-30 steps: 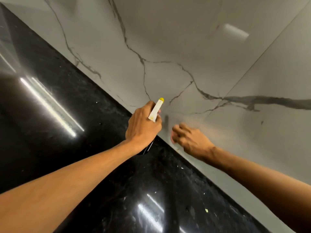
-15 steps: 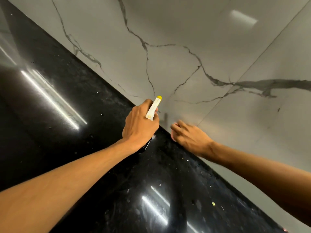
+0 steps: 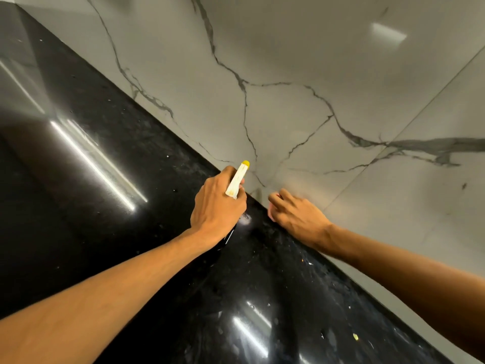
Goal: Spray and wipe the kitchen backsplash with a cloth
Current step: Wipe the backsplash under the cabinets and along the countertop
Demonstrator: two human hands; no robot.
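The grey-veined white marble backsplash (image 3: 301, 61) rises ahead. Near its base, the left hand (image 3: 217, 208) has its fingers clenched round the white, yellow-tipped spray bottle (image 3: 237, 179); better to aim higher and mist evenly. The right hand (image 3: 296, 216) curls its fingers on what seems a pinkish cloth (image 3: 270, 214), above the glossy black desk (image 3: 105, 179).

Pale grey-white marble on the backsplash (image 3: 328, 61), with dark grey veins branching across it and the heaviest streak at the right edge of the frame. The table (image 3: 91, 206) is glossy black, peppered with pale specks, white glare bars at left and bottom. On the spray bottle (image 3: 237, 181): cream-white nozzle, yellow tip, yellowish staining lower down. A sliver of pale pink cloth (image 3: 271, 214) shows under the right hand (image 3: 296, 219).
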